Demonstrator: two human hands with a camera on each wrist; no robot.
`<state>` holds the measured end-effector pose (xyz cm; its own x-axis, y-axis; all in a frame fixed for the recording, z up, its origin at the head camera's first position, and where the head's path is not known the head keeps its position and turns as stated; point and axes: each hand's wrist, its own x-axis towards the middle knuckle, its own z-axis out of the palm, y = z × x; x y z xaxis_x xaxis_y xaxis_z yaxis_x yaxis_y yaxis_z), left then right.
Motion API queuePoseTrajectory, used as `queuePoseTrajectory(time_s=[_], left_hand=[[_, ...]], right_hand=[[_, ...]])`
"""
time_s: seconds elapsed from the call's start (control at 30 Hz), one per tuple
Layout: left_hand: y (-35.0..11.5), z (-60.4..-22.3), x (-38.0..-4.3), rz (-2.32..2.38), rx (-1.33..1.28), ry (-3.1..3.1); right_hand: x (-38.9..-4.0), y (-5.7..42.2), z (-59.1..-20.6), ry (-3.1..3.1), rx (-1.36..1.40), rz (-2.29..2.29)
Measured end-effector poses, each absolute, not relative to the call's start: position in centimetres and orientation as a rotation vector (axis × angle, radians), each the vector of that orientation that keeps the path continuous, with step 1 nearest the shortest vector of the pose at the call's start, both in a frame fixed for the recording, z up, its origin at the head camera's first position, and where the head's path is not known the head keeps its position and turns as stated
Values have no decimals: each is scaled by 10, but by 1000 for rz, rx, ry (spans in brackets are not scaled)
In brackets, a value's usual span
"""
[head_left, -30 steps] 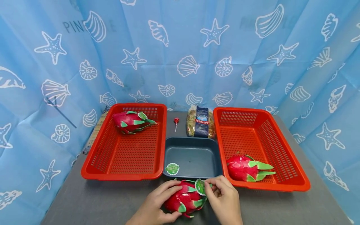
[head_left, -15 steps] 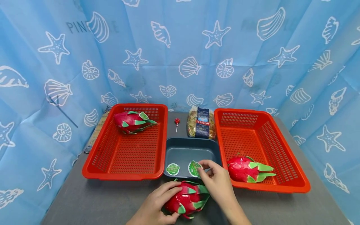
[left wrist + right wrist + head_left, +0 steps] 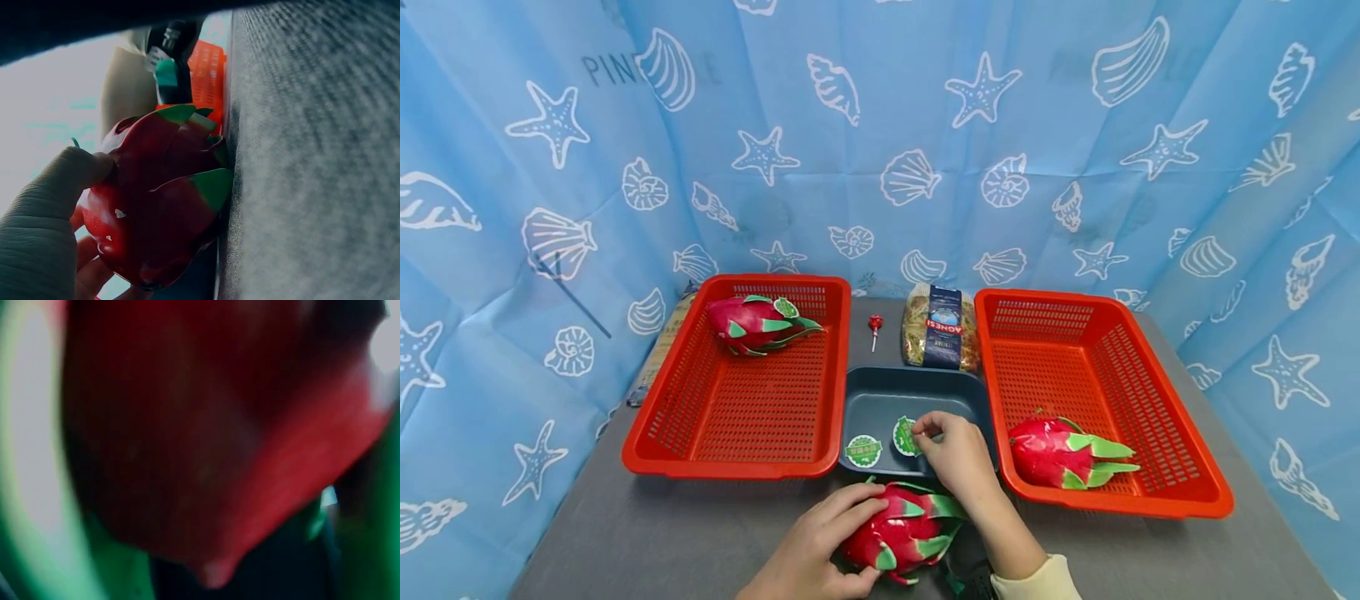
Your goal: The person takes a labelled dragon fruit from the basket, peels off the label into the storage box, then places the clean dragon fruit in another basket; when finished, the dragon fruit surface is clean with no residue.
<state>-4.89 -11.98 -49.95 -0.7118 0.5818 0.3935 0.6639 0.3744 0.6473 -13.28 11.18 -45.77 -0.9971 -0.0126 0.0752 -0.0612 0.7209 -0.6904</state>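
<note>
My left hand point(image 3: 823, 542) grips a red dragon fruit point(image 3: 898, 533) with green-tipped scales on the table, in front of the dark tray. In the left wrist view the thumb lies on one side of the dragon fruit point(image 3: 156, 206) and fingers show below it. Over the dark blue tray point(image 3: 917, 382), my right hand point(image 3: 955, 450) pinches a round green label point(image 3: 905, 436) by its edge. Another green label point(image 3: 863, 451) lies at the tray's near left corner. The right wrist view is filled by the blurred dragon fruit point(image 3: 187, 425); the right hand is hidden there.
A red basket point(image 3: 737, 468) at left holds a labelled dragon fruit point(image 3: 748, 323). Another red basket point(image 3: 1150, 500) at right holds an unlabelled one point(image 3: 1056, 452). Behind the tray are a lollipop point(image 3: 876, 323) and a pasta bag point(image 3: 942, 327). A blue curtain point(image 3: 880, 125) hangs behind.
The right hand has pulled the green label off the dragon fruit and carried it forward and left over the tray. The left hand still grips the fruit in place.
</note>
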Motion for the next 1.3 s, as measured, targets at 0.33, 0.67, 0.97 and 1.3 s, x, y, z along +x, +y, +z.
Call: queuePoseTrajectory(time_s=[0.33,0.67,0.97,1.3], left_hand=[[-121,-500,-50,-1185,-1118,-2518],[-123,-500,-49,-1193,-1081,-2536],[-124,-500,-49,-1187,-1044,-2535],[-125,-501,-50,-1183,-1057,-2535]], right_hand=[[-142,110,-464,-3067,85,1071],[-145,107,-462,-3115,214,981],[-151,104,-461,-3168,232,993],[-154,107,-468,-3115,315,1029]])
